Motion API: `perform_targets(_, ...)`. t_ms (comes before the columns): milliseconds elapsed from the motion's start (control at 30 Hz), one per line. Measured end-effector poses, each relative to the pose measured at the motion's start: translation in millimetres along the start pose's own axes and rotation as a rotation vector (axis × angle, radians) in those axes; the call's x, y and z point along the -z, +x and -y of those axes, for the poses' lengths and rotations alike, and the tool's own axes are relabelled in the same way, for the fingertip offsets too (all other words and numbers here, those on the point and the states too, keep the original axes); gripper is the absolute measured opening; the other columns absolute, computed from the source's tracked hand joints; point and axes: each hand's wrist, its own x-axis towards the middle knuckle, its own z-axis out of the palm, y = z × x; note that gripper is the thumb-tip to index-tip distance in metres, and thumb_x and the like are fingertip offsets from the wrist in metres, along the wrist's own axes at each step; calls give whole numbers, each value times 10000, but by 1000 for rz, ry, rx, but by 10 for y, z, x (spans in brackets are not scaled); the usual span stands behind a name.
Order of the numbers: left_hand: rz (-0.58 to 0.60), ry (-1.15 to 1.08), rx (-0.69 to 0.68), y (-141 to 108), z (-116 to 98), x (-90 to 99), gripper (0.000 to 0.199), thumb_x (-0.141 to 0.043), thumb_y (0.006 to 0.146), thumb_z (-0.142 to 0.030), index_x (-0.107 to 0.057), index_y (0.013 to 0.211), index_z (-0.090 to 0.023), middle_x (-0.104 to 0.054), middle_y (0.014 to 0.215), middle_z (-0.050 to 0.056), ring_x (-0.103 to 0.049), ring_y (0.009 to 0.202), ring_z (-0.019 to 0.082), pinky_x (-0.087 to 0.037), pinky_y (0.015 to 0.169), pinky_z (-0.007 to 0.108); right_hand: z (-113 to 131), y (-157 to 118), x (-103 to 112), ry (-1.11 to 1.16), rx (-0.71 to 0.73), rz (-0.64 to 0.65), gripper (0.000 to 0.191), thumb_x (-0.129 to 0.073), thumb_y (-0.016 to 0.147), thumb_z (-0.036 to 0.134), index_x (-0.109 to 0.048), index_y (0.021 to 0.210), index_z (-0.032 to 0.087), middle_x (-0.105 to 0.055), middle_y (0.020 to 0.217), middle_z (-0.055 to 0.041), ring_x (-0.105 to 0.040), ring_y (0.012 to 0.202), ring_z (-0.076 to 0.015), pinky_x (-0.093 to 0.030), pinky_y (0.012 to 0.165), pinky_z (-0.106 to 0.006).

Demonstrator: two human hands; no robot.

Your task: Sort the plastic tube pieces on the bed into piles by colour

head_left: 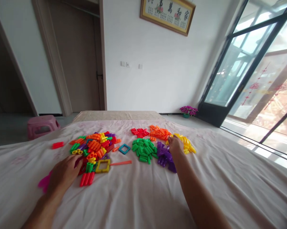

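My left hand (66,170) rests at the near left edge of a mixed pile of coloured plastic pieces (94,146), its fingers curved over some red ones; any grip is hidden. My right hand (176,144) reaches between the yellow pile (187,144) and the purple pile (163,154), fingers bent together at the yellow pieces. What it holds is too small to make out. Left of it lie a green pile (143,149), an orange pile (159,132) and a small red pile (140,132). A yellow square frame (102,166) and a blue one (124,149) lie near the mixed pile.
The pieces lie on a wrinkled pale cloth (138,197). A red piece (58,145) sits apart at the left, and a magenta piece (45,182) is beside my left wrist. Beyond are a pink stool (42,122) and a pot of purple flowers (188,110).
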Motion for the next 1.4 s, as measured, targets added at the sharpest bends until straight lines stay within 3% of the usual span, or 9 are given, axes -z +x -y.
perform_targets(133,-11,-19,53,-11,-46,64,440,-393,949,-365,-733,1162,-183,-753,1228,85,-708,1064,243,-502,898,334,-125,-286,-181,49,-78,27,485,-602,614,84,-639,1082,205,-666,954,-22,-690,845,-136,-590,737,-228)
perform_targets(267,-56,-54,187,-39,-99,167,402,-408,941,-347,-754,1103,-220,-777,1170,59,-716,1017,226,-500,840,306,-502,-1044,-576,-243,16,608,303,-641,704,183,-721,996,176,-731,1001,-73,-712,849,-196,-590,741,-310)
perform_targets(367,-107,-41,305,-48,-144,250,413,-409,943,-372,-751,1111,-213,-767,1169,86,-713,984,253,-500,811,340,-771,-1667,-856,-507,303,963,323,-574,793,155,-738,1064,213,-743,1022,-54,-696,924,-200,-571,853,-349)
perform_targets(533,-133,-13,409,-49,-200,308,469,-403,948,-387,-657,1285,-182,-693,1255,151,-667,1107,314,-504,878,410,-982,-2317,-1202,-782,658,1291,493,-514,858,68,-674,1282,261,-673,1243,-62,-629,1127,-200,-504,981,-320)
perform_targets(733,-107,-7,396,-45,-185,262,510,-412,955,-385,-543,1392,-157,-612,1395,184,-632,1213,318,-512,930,427,-1065,-2448,-1446,-1067,812,1278,380,-584,917,177,-685,1259,308,-710,1115,-52,-609,1077,-235,-481,924,-331)
perform_targets(900,-64,-20,339,-15,-136,218,419,-437,942,-333,-548,1316,-180,-677,1317,152,-688,1123,272,-519,883,363,-1076,-2357,-1437,-999,711,1212,188,-623,919,188,-741,1059,230,-753,1054,-38,-647,1007,-197,-466,898,-277)
perform_targets(1100,-43,-28,341,-1,-103,148,334,-478,939,-400,-565,1189,-198,-725,1226,118,-706,1069,270,-511,844,354,-1064,-2237,-1294,-899,681,1136,167,-625,878,116,-739,965,202,-757,983,-28,-662,937,-171,-465,866,-258)
perform_targets(1267,-80,0,281,0,-71,94,520,-499,937,-418,-490,1391,-164,-702,1288,149,-681,1146,273,-504,876,351,-989,-2279,-1269,-955,732,1127,305,-653,886,206,-710,1186,221,-739,1100,-67,-649,1028,-211,-467,910,-302)
perform_targets(1400,12,42,212,5,-73,121,436,-442,961,-360,-570,1335,-178,-743,1242,137,-707,1088,269,-485,903,362,-928,-2382,-1296,-1035,780,1261,306,-680,891,319,-723,1192,282,-747,1066,-42,-637,1034,-229,-451,958,-340)
